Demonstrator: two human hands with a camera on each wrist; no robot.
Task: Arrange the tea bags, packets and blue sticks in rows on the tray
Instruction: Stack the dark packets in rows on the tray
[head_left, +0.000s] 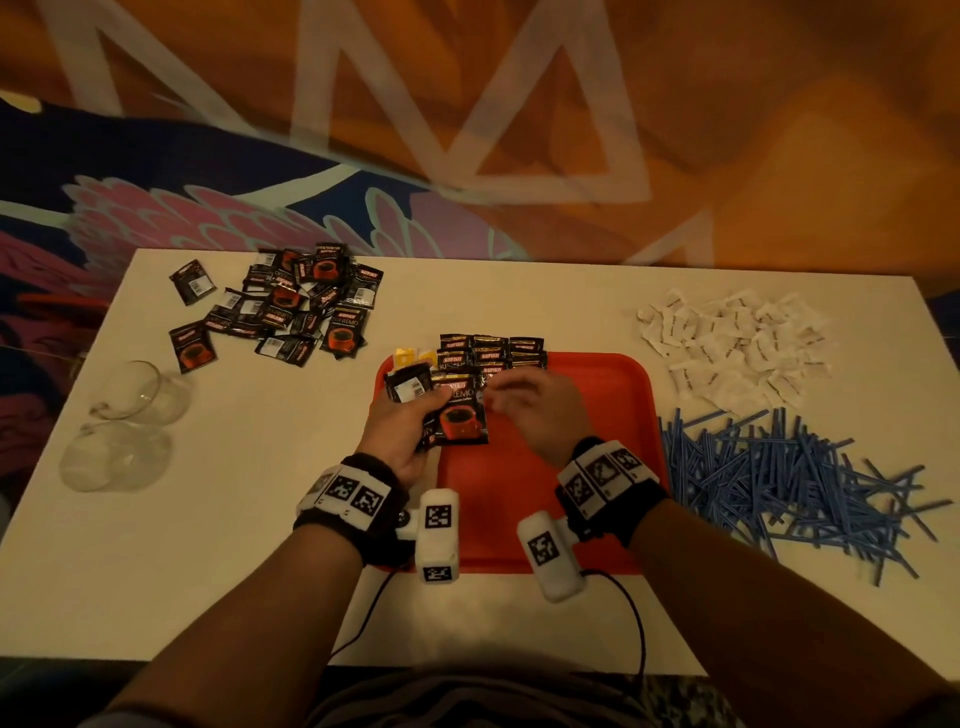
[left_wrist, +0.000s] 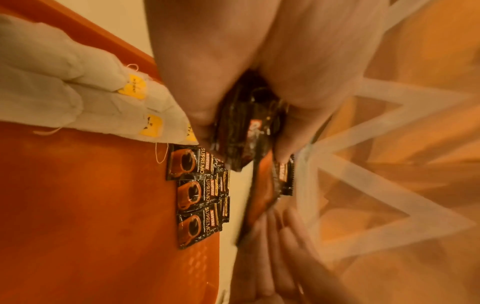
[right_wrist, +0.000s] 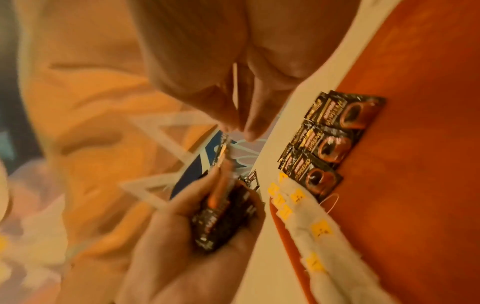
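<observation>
On the red tray, black coffee packets printed with a red cup lie in short overlapping rows at the far left part, and a row of white tea bags with yellow tags runs along the tray's left edge beside them. Across the white tabletop, a loose heap of more black packets sits at the far left, a pile of white sachets at the far right, and a tangle of blue sticks just right of the tray. Two clear glasses lie near the left edge. The left hand grips a stack of coffee packets over the tray's left side, thumb across the top one. The right hand, blurred, hovers just right of that stack with its fingers loosely extended and holding nothing, close to the laid rows.
</observation>
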